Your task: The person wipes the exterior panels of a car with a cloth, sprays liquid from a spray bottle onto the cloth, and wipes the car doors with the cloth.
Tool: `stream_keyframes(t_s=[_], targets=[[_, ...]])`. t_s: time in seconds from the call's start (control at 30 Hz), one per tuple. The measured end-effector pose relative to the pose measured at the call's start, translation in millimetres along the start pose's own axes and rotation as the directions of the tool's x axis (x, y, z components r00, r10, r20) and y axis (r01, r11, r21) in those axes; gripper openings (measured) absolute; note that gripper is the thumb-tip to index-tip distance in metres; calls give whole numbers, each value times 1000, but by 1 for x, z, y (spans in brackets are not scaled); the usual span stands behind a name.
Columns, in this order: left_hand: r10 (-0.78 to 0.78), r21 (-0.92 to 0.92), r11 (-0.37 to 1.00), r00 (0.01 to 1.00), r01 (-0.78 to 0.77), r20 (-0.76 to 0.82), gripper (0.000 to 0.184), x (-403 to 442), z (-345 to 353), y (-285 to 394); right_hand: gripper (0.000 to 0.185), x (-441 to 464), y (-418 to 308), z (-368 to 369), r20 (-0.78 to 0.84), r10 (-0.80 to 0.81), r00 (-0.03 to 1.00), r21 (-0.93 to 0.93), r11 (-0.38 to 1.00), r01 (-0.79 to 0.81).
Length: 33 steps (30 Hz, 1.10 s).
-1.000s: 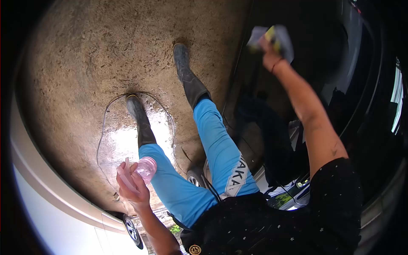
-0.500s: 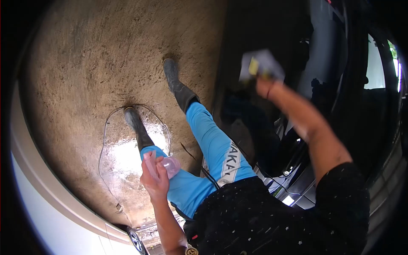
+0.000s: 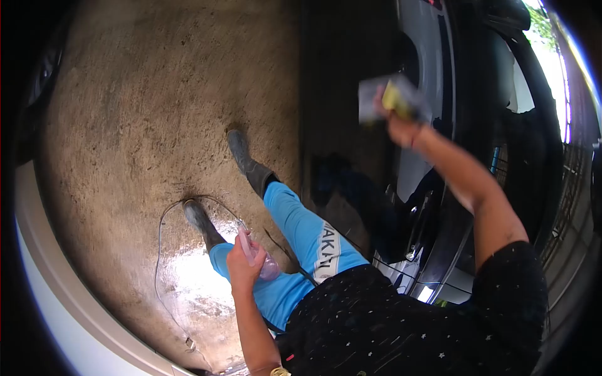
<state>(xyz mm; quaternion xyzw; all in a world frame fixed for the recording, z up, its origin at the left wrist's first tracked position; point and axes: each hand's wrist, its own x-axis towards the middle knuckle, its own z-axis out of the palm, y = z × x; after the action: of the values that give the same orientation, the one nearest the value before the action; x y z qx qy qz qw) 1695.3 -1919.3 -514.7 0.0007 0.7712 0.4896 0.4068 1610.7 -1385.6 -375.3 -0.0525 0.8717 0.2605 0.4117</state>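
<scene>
My left hand (image 3: 244, 260) is wrapped round a pink translucent plastic bottle (image 3: 269, 268), held over my left thigh in blue trousers (image 3: 291, 216). My right hand (image 3: 399, 127), blurred by motion, grips a grey cloth (image 3: 371, 100) with a yellow part (image 3: 396, 99) showing on it. The cloth is at the glossy black side of a car (image 3: 351, 75); whether it touches the surface I cannot tell.
A thin cable (image 3: 158, 263) loops over the wet brown floor (image 3: 138, 125) round my left boot (image 3: 199, 216). My other boot (image 3: 241, 150) stands nearer the black car. A light-coloured vehicle (image 3: 69, 301) curves along the lower left.
The bottle and my left hand have shifted right and slightly down. My right hand has swept the cloth down from its earlier higher place. The view has turned, showing more of the car's windows.
</scene>
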Motion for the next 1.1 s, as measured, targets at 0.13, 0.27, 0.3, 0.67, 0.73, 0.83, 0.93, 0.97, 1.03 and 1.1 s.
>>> stream_keyframes(t_s=[0.13, 0.27, 0.3, 0.67, 0.73, 0.83, 0.93, 0.97, 1.03, 1.1], targets=[[46, 67, 996, 991, -54, 126, 42, 6, 8, -10, 50, 13, 30, -70, -219, 284, 934, -205, 922, -328], [104, -14, 995, 986, -103, 134, 43, 6, 5, 2, 57, -158, -64, -29, -43, 195, 980, 145, 972, -187], [118, -9, 993, 983, -118, 138, 43, 8, -1, 7, 58, -183, -69, -27, 16, 167, 986, 160, 973, -167], [7, 138, 990, 996, 5, -89, 50, 116, -43, 90, 59, 220, 277, -133, -445, 368, 817, 187, 930, -317], [-5, 133, 991, 996, 16, -88, 49, 149, -48, 102, 55, 269, 272, -116, -461, 307, 833, 107, 951, -291], [-11, 112, 994, 997, 19, -70, 47, 178, -50, 123, 58, 166, 94, -111, 198, -120, 973, -139, 979, 149], [-22, 110, 994, 998, 28, -55, 45, 196, -47, 135, 43, 40, -22, 55, 162, -330, 930, -32, 940, 339], [-29, 107, 994, 998, 34, -51, 45, 200, -47, 135, 41, 45, -19, 44, 377, -357, 855, 287, 922, 259], [-98, 63, 993, 995, 100, -34, 46, 207, -48, 138, 46, 85, 7, 18, 703, -280, 653, 540, 808, -235], [-114, 75, 991, 993, 115, -15, 45, 220, -44, 139, 52, 227, 91, 16, 666, -106, 738, 281, 953, -116]])
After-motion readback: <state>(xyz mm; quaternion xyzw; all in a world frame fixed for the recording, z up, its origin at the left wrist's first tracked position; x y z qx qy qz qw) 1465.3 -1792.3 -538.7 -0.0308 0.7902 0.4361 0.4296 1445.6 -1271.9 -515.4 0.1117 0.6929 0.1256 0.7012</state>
